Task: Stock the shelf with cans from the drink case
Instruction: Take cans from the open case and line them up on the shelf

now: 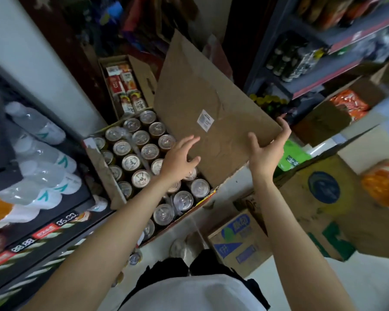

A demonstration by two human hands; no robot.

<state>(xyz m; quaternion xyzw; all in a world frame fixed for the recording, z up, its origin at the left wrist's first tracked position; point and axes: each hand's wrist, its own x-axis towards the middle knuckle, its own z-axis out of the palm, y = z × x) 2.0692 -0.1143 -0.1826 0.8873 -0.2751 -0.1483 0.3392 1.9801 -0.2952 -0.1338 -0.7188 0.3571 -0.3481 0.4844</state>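
On the floor at centre, the drink case [103, 169] lies open, cans [142, 177] upright in rows inside. Right hand [265, 151] grips the near corner of the raised cardboard flap [209, 108], thumb on its inner face; left hand [180, 158], fingers spread and holding nothing, hovers over the cans beside the flap. Bottled water [43, 153] fills the shelf [54, 221] at left

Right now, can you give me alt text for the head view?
The right hand grips the edge of a raised cardboard flap while the left hand hovers open over a drink case full of upright cans. Water bottles lie on the shelf at left.
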